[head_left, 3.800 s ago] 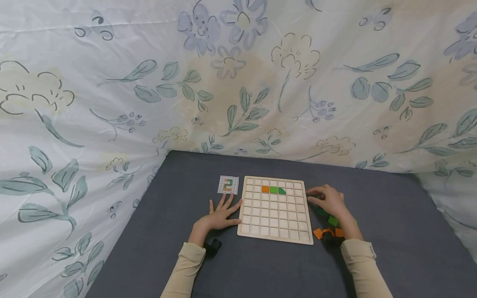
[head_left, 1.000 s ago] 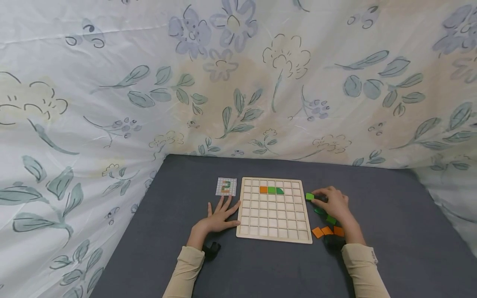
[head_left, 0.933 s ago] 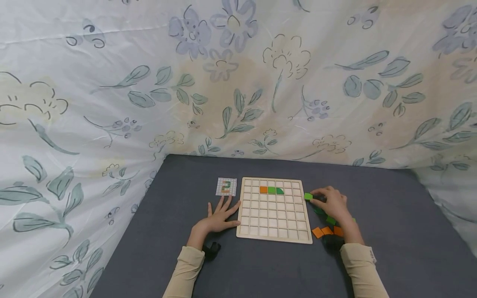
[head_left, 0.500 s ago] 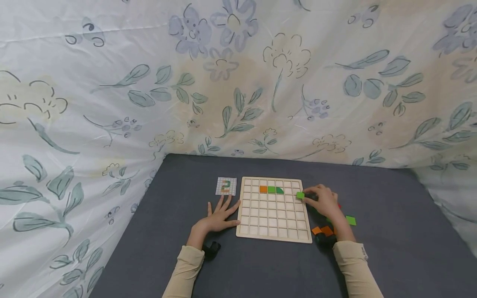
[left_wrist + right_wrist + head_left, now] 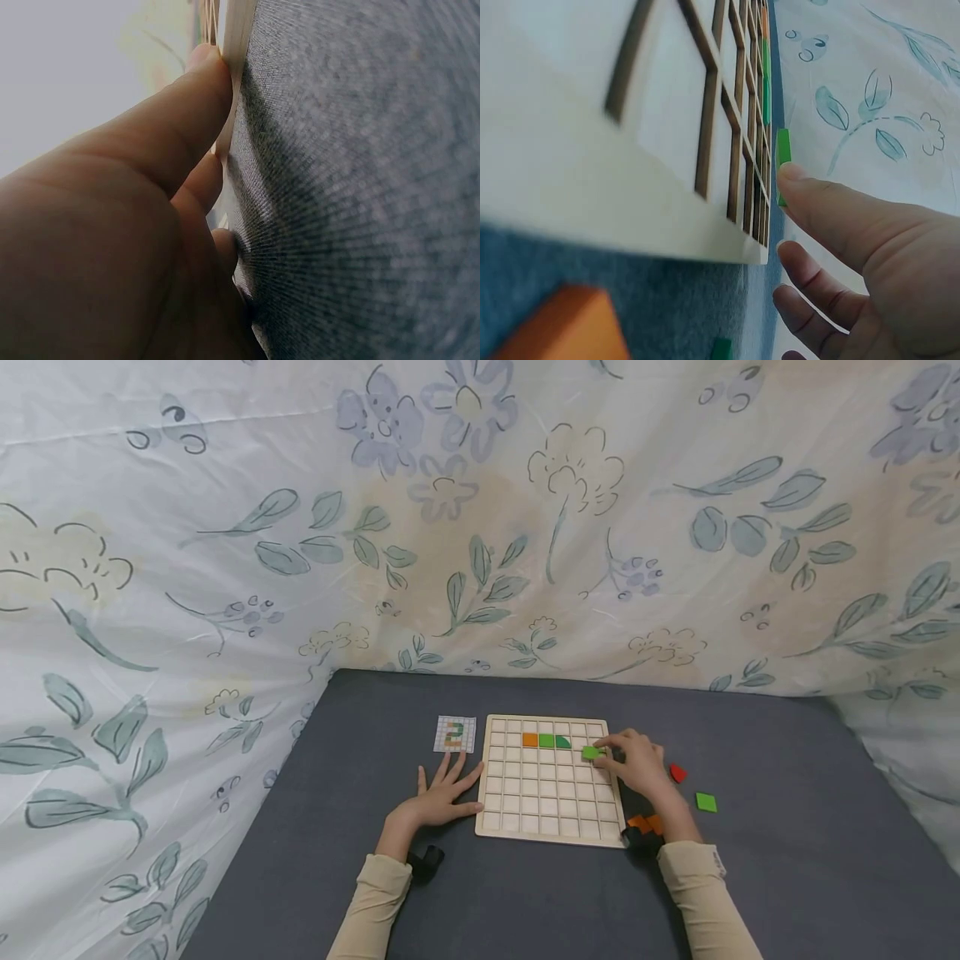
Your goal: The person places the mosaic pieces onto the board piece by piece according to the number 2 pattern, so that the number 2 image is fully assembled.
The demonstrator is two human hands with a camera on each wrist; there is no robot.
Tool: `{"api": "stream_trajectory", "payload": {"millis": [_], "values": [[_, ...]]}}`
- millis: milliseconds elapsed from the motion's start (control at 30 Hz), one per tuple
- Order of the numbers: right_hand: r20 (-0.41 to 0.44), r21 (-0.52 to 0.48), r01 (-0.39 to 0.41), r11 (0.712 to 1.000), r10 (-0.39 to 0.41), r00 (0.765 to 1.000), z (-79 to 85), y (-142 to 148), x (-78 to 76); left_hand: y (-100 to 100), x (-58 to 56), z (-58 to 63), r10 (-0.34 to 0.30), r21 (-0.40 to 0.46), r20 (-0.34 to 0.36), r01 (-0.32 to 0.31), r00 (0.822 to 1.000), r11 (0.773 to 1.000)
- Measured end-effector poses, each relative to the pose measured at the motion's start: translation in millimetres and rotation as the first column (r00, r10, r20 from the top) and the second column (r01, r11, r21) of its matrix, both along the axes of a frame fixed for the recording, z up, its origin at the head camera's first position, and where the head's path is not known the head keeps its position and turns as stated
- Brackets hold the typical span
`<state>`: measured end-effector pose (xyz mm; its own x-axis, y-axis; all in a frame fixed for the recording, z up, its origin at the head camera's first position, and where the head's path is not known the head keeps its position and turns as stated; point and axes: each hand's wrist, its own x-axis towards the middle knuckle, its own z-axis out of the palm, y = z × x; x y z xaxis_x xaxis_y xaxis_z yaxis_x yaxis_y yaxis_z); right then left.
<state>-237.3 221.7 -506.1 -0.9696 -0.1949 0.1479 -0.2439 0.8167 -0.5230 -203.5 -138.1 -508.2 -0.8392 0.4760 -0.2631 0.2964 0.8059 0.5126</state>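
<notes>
My right hand (image 5: 636, 763) pinches a light green square tile (image 5: 590, 752) over the right side of the wooden grid board (image 5: 551, 841). In the right wrist view that green tile (image 5: 783, 146) stands out past the thumb, just above the board's grid. My left hand (image 5: 438, 802) lies with spread fingers at the board's left edge; in the left wrist view its thumb (image 5: 202, 82) touches the wooden side. Set in one upper row of the board are an orange tile (image 5: 530, 740), a green tile (image 5: 547, 741) and a dark green rounded piece (image 5: 562, 742).
A small pattern card (image 5: 454, 734) lies left of the board, by the left fingertips. Right of the board are a red piece (image 5: 678, 772), a loose green tile (image 5: 706, 802) and orange tiles (image 5: 638, 823), partly hidden by the right wrist. A floral cloth (image 5: 480, 527) hangs behind the table.
My right hand has picked up a green tile beside the board and carried it left over the grid. The red piece and a loose green tile have come into sight. My left hand stays put.
</notes>
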Motion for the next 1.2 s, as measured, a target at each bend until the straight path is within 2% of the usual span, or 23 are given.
{"api": "stream_trajectory", "payload": {"millis": [300,567,767,1200], "values": [[-0.010,-0.027,-0.034,0.999,0.033,0.999,0.5,-10.6,-0.3,0.7,0.0,0.4,0.004,0.000,-0.003,-0.004,1.000,1.000],[-0.014,-0.005,-0.045,0.999,0.045,0.999,-0.5,-20.7,-2.8,1.5,0.7,2.5,0.006,0.007,0.001,-0.006,1.000,1.000],[-0.005,-0.025,-0.048,0.999,0.048,0.999,1.6,-28.1,-3.7,1.7,1.0,4.1,0.006,-0.001,0.003,-0.006,1.000,1.000],[0.037,0.010,-0.057,0.998,0.056,0.998,2.5,-37.1,-7.4,1.3,1.9,5.7,0.004,0.007,0.003,-0.004,1.000,1.000]]}}
